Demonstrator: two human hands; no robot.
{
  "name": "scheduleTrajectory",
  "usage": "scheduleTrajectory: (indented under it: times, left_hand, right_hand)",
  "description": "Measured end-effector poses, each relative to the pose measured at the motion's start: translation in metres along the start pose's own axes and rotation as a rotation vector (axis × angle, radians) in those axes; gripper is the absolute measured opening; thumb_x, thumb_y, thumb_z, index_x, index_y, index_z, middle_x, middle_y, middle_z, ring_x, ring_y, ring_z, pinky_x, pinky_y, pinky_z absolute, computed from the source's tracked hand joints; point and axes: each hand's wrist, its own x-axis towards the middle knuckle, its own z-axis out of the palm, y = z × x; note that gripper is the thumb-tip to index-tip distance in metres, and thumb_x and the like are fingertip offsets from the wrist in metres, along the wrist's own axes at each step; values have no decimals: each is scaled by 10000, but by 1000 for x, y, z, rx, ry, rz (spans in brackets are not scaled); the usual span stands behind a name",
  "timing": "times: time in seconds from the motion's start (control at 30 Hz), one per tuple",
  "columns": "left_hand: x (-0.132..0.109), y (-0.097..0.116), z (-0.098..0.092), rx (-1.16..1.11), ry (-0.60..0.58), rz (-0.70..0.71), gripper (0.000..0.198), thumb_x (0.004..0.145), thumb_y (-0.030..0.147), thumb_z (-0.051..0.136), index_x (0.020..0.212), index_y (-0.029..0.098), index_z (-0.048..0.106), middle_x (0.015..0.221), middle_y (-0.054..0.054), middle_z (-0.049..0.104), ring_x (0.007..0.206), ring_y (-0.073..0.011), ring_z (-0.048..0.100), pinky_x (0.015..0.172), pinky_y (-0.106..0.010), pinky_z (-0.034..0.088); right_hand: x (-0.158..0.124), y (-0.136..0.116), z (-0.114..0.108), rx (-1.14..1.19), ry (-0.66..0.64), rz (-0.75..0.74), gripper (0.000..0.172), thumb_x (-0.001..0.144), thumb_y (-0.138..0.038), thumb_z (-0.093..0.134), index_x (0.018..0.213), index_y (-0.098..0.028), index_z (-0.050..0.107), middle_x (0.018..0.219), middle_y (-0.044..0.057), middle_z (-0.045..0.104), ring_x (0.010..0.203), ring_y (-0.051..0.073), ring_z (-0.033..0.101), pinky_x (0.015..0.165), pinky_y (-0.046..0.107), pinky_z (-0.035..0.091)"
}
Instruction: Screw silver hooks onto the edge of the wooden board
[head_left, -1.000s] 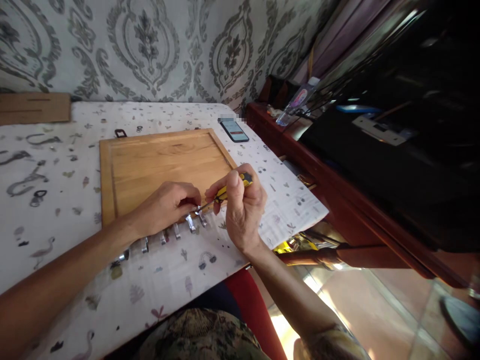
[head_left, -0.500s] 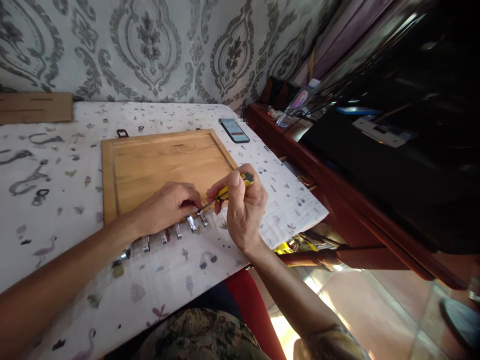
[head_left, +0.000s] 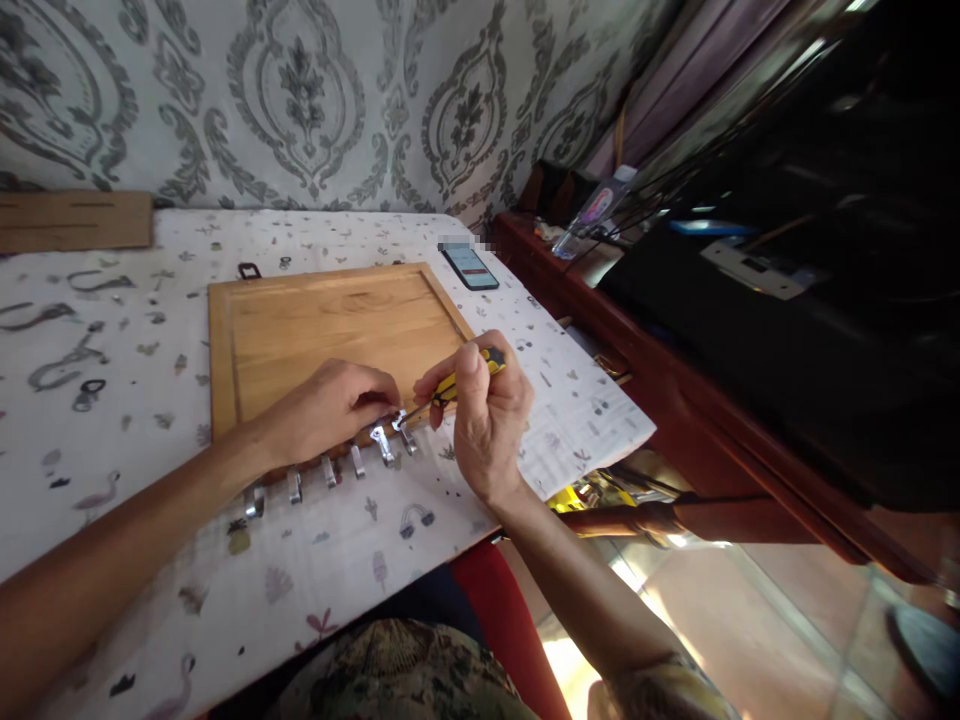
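Observation:
A yellow-and-black screwdriver [head_left: 448, 388] is gripped in my right hand [head_left: 489, 420], its shaft slanting down to the left. The tip meets the upper end of the rightmost metal hook [head_left: 406, 436] on the near edge of a framed wooden panel [head_left: 330, 325]. My left hand [head_left: 337, 400] rests over that edge with fingers bent and pressed together. Its fingertips are right by the screwdriver tip; whatever they pinch is too small to make out. Several more silvery hooks, including one bright metal hook [head_left: 383, 446], stick out in a row along the same edge.
A phone [head_left: 470, 265] lies behind the panel on the patterned tablecloth [head_left: 330, 560]. Loose dark hooks [head_left: 67, 365] are at the left, cardboard [head_left: 75, 222] behind them. A dark-red wooden cabinet [head_left: 675, 430] with a plastic bottle [head_left: 596, 212] stands right of the table.
The view has shifted slightly. My left fingers have drawn back a little to the left, so the upper end of the rightmost hook shows more. The screwdriver stays at that hook.

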Motion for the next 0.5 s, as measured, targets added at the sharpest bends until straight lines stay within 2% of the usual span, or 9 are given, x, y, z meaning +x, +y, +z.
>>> scheduleTrajectory:
  times: [0.13, 0.23, 0.4, 0.5]
  left_hand:
    - [-6, -3, -6, 26, 46, 66, 192, 972, 202, 583, 929, 174, 768, 859, -15, 785, 765, -157, 693, 730, -261, 495]
    - [-13, -8, -10, 66, 15, 125, 258, 1001, 184, 528, 934, 181, 777, 912, -32, 785, 813, -160, 712, 743, -262, 503]
    - [-23, -18, -9, 120, -44, 261, 391, 1012, 110, 449, 1148, 216, 800, 1019, -58, 772, 881, -170, 721, 778, -278, 531]
    - [-26, -24, -5, 165, -24, 339, 441, 1005, 79, 428, 1209, 224, 791, 1098, -72, 769, 965, -179, 731, 831, -284, 549]
  right_hand:
    - [-1, 0, -1, -13, -3, 6, 465, 1039, -644, 551, 803, -247, 498, 595, -60, 671, 390, 70, 542, 403, 218, 434]
    - [0, -1, 0, -14, 2, 11, 475, 1031, -653, 557, 796, -245, 496, 584, -61, 663, 391, 73, 542, 397, 213, 433]
    - [1, -2, 1, -22, 7, 21, 498, 1013, -692, 555, 792, -249, 492, 562, -62, 647, 377, 75, 521, 371, 212, 413]
    - [1, -2, 1, -28, 15, 25, 504, 1008, -702, 553, 793, -249, 503, 564, -58, 640, 384, 76, 523, 356, 207, 406]
